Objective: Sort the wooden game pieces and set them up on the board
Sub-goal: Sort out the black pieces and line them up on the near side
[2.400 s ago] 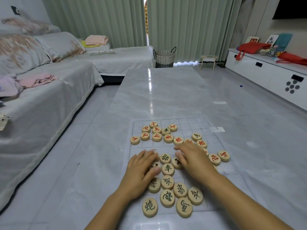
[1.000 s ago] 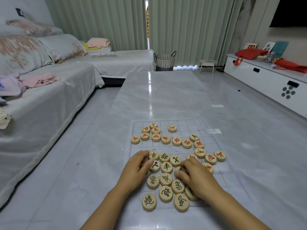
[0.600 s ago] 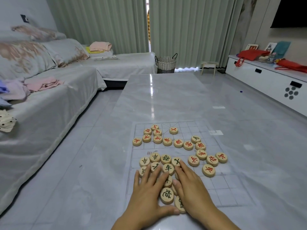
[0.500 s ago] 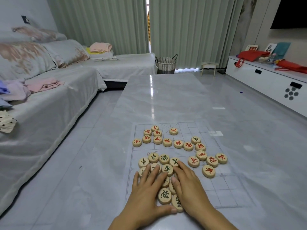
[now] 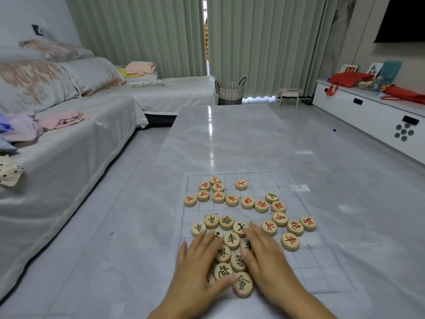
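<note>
Two flat, open hands, left hand and right hand, hide some round wooden black-lettered discs at lower middle. Red-lettered wooden discs crowd the clear grid board above.

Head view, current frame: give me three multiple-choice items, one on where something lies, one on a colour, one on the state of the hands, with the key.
1. Where do the red-lettered pieces lie on the board?
A. Nearest the person.
B. Beyond and right of the dark-lettered pieces.
C. Stacked in a tower.

2. What colour is the lettering on the nearest piece?
A. Red.
B. Blue.
C. Dark.

3. How are the left hand and right hand?
A. Flat, fingers extended over pieces.
B. Clenched in the air.
C. Each lifting a piece.

1 B: red ones fill the far rows and right side.
2 C: its character is dark.
3 A: both lie spread over the dark group.
</note>
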The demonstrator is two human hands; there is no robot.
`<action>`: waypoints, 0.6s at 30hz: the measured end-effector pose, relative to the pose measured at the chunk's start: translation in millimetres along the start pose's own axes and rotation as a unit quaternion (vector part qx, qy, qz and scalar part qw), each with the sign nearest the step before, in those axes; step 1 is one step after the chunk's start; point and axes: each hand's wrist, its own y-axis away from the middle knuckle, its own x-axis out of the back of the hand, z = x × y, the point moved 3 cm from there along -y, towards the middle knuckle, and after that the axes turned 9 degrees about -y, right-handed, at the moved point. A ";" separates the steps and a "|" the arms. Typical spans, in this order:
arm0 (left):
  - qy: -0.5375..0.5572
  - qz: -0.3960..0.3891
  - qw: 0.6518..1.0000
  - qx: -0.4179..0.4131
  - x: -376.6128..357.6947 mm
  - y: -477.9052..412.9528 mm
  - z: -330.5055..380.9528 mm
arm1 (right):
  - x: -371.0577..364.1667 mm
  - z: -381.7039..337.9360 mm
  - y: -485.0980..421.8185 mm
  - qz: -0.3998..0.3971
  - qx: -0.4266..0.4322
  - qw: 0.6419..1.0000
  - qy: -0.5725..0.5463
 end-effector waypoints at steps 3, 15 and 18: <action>0.010 0.046 0.997 0.053 11.6 -10.1 -30.2 | 34.3 26.2 1.8 0.081 -0.004 0.996 0.049; -0.046 0.034 0.994 0.095 8.6 -20.7 -53.5 | 87.1 55.0 -104.9 0.103 -0.124 0.980 0.120; -0.037 0.041 0.994 0.091 10.1 -22.1 -55.4 | 78.0 58.3 -131.2 0.061 -0.188 0.976 0.095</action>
